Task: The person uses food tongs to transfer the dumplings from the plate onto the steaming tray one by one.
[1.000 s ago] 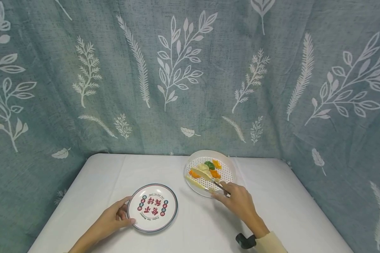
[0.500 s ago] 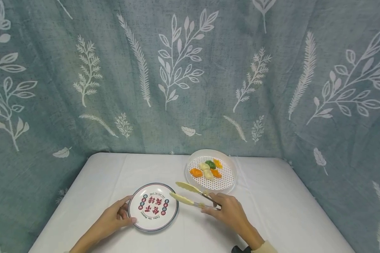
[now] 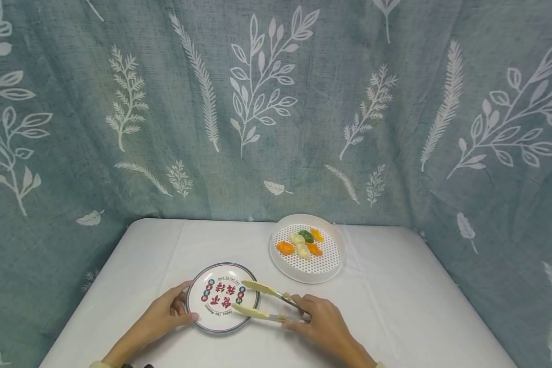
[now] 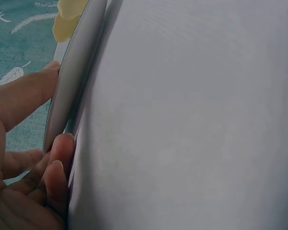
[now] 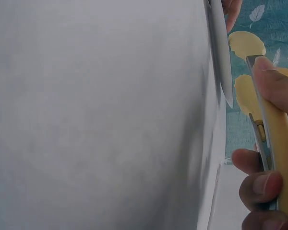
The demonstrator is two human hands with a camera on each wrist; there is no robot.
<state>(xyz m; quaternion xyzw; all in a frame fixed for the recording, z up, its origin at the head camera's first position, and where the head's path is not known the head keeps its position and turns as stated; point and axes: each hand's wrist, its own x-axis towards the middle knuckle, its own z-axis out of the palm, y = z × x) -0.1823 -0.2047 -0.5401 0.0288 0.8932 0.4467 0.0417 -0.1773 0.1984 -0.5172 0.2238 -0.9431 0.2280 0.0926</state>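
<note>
While the left hand (image 3: 163, 317) steadies the printed plate (image 3: 222, 298) by its near-left rim, thumb on top and fingers (image 4: 57, 172) curled under the edge, the right hand (image 3: 324, 329) grips a pair of yellow tongs (image 3: 269, 302), whose two spread, empty tips hang over the plate's right side. Five dumplings (image 3: 302, 243), orange, white and green, sit well apart from the plate in a round perforated steamer tray (image 3: 276, 258) toward the back. Everything rests on a white-clothed tabletop (image 3: 395, 306) enclosed by a teal curtain (image 3: 119, 102) printed with white leaves.
</note>
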